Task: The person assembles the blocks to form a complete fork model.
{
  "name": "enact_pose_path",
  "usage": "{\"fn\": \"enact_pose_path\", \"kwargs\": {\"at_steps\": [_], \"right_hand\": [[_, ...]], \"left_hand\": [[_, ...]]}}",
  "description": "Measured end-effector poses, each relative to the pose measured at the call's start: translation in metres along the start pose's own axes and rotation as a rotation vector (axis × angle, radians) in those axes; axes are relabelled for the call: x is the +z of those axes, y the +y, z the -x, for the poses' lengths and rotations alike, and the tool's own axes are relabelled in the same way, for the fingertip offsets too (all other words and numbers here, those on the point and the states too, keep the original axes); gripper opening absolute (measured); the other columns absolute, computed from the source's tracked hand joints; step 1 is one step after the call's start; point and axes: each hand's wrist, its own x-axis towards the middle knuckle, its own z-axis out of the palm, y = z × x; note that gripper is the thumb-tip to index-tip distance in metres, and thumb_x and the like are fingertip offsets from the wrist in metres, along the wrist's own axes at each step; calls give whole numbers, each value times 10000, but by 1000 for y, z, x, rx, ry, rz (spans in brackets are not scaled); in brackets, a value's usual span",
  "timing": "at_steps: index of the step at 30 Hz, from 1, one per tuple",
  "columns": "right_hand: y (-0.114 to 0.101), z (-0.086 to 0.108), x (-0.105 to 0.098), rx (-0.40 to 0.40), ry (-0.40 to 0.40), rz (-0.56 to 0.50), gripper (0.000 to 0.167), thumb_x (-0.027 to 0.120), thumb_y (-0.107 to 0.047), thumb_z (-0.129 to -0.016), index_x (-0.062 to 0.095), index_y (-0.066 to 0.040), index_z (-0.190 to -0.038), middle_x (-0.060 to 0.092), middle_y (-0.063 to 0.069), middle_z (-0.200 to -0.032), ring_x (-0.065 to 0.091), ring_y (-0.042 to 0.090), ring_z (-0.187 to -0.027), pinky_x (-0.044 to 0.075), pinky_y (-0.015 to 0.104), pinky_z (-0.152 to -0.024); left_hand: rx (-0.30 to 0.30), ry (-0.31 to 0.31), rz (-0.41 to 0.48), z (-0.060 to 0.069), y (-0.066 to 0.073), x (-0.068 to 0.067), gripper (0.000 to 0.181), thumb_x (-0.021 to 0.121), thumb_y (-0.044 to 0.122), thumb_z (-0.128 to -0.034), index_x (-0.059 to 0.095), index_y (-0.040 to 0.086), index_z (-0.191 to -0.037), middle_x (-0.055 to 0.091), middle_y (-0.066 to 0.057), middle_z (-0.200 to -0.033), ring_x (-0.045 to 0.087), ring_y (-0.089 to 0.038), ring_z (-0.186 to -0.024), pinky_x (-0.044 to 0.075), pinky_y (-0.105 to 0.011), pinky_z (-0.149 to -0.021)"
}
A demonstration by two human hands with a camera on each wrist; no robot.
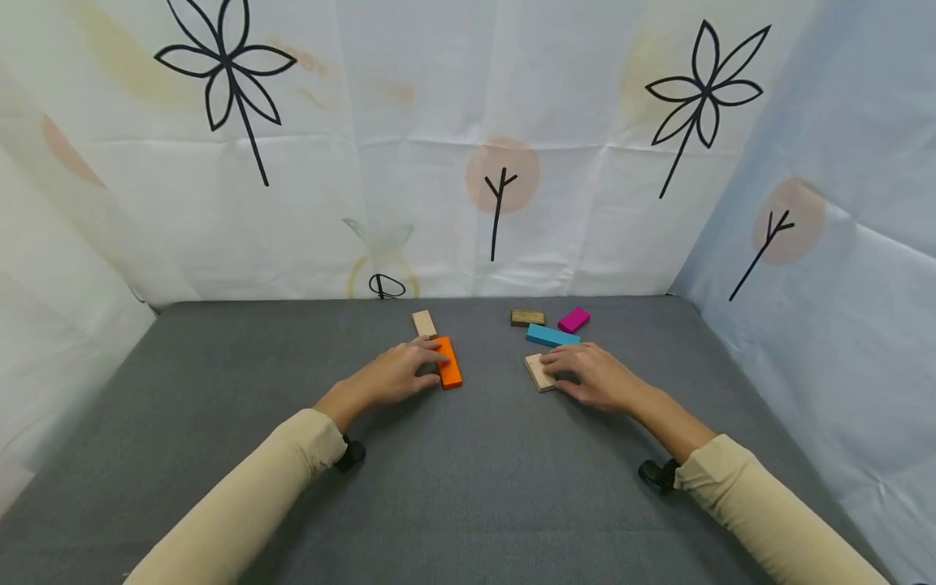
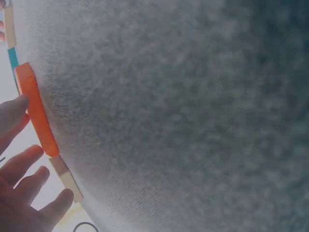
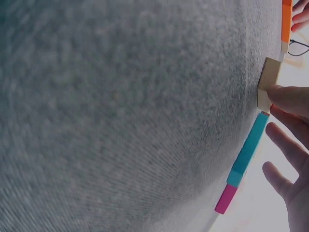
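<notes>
My left hand [image 1: 398,374] is at the orange block [image 1: 449,366], its index finger over the top and its thumb at the left side. The left wrist view shows thumb and forefinger against the orange block [image 2: 38,113], the other fingers spread. With thumb and forefinger my right hand [image 1: 595,378] holds the right end of a pale wooden block [image 1: 537,372] lying flat. In the right wrist view that block [image 3: 268,72] is partly covered by the thumb; the remaining fingers stand apart, beside the blue block [image 3: 247,150].
A second pale block [image 1: 423,323] lies just behind the orange one. Behind the right hand are the blue block [image 1: 550,335], a brown block [image 1: 527,318] and a magenta block [image 1: 574,319]. Grey cloth [image 1: 468,487] covers the table; printed white curtains [image 1: 431,162] hang behind and beside it.
</notes>
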Motion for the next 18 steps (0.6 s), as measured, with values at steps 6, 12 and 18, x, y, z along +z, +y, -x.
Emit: {"fn": "enact_pose_path", "kwargs": {"at_steps": [6,12,18], "right_hand": [[-6,-5,1,-41,-1,-49,258,753,-33,-870,756,-20,-1128,681,166,-1227,639,331,-1148,517,534,-923],[-15,-7,4,-45,-18,-76,243,757,-59,-875,763,-39,-1117,676,154,-1234,645,315,-1137,538,493,-904],[-26,-9,7,-54,-23,-103,253,766,-83,-873,762,-51,-1124,670,134,-1242,638,301,-1142,532,481,-920]], "left_hand": [[-24,4,-6,-5,1,3,418,647,252,-990,618,78,-1369,395,-157,-1550,366,-357,-1426,331,-558,-1120],[-5,7,7,-9,2,4,397,644,261,-990,636,70,-1338,401,-136,-1545,308,-350,-1457,320,-560,-1125],[8,11,-8,-13,4,6,389,650,255,-984,646,59,-1321,420,-135,-1530,275,-366,-1468,312,-553,-1132]]}}
